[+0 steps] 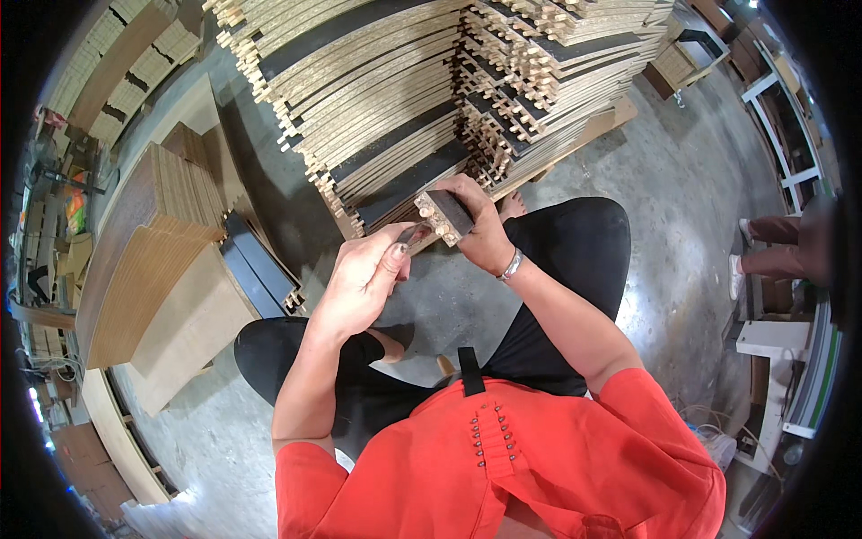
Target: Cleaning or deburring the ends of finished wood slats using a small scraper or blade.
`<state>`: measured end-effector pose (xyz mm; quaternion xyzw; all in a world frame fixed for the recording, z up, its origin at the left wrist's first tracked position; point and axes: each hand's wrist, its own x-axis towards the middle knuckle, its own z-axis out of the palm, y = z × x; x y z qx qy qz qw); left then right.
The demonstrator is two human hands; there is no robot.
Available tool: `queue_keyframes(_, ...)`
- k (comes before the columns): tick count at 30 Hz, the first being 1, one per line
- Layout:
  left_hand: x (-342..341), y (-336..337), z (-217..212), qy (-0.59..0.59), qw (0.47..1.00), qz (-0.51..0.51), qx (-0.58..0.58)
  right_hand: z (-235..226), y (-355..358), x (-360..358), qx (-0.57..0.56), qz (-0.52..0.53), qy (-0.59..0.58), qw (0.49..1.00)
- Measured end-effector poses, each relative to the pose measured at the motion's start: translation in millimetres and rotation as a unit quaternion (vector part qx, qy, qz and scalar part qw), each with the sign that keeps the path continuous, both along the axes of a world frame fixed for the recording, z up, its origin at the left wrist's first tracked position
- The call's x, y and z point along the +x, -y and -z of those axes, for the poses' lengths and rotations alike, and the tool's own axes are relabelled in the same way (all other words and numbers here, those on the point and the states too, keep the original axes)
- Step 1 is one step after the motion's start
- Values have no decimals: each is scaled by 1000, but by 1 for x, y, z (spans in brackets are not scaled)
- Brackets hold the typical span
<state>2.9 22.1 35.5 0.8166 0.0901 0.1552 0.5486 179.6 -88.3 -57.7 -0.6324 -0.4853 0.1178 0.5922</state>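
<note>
My right hand (486, 235) is wrapped round a dark-faced particleboard strip (455, 211), whose raw end points toward my left hand. Pale wooden dowels (427, 209) stick out of that end. Close beside it, my left hand (357, 280) is closed in a pinch with the thumb on top. A small dark flat piece (413, 235) shows at its fingertips; its kind I cannot make out. Whether it touches the strip's end is unclear. Just beyond both hands rises a large stack of similar doweled particleboard strips (377, 99).
A pile of curved wood-coloured panels (148, 242) stands at the left, with several dark doweled strips (256, 260) beside it. At the far right a person's legs (774, 246) are visible near a white frame (783, 135). A small open wooden box (690, 61) sits at the back right.
</note>
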Motion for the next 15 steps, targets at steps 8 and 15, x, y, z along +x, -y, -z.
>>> queue_keyframes(8,7,-4,11,-23,989,-68,128,-5,1,1,12,25,76,997)
queue_keyframes(15,6,5,-1,23,992,-111,50,-8,3,1,-2,31,66,997)
